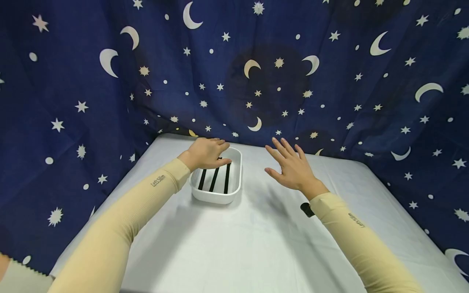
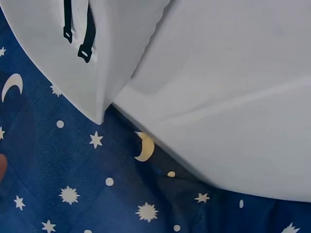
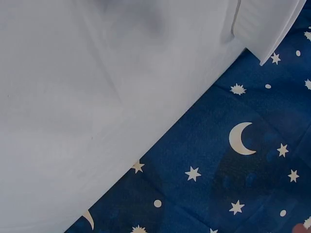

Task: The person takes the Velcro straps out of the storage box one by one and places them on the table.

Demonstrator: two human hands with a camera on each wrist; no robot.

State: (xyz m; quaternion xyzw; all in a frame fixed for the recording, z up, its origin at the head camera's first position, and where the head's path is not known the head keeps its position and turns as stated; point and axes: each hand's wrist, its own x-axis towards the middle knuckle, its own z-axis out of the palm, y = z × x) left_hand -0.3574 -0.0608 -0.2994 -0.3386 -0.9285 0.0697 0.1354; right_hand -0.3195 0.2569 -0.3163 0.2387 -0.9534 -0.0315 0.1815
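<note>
A white rounded tray [image 1: 214, 198] stands on the white-covered table, left of the middle. Inside lie three black straps [image 1: 226, 181], side by side; in the left wrist view, two straps [image 2: 86, 46] show slotted ends. My left hand [image 1: 207, 154] hovers over the tray's far left part, fingers extended and nothing held, covering that rim and the upper ends of some straps. To the right of the tray, my right hand [image 1: 291, 167] hangs above the table with its fingers spread and palm down, holding nothing. Only the tray's outer wall [image 3: 265, 29] appears in the right wrist view.
A dark blue curtain [image 1: 227, 81] with moons and stars rises behind the table [image 1: 234, 244] and along both its sides. Beside my right wrist is a small dark object [image 1: 307, 209], partly hidden by the sleeve.
</note>
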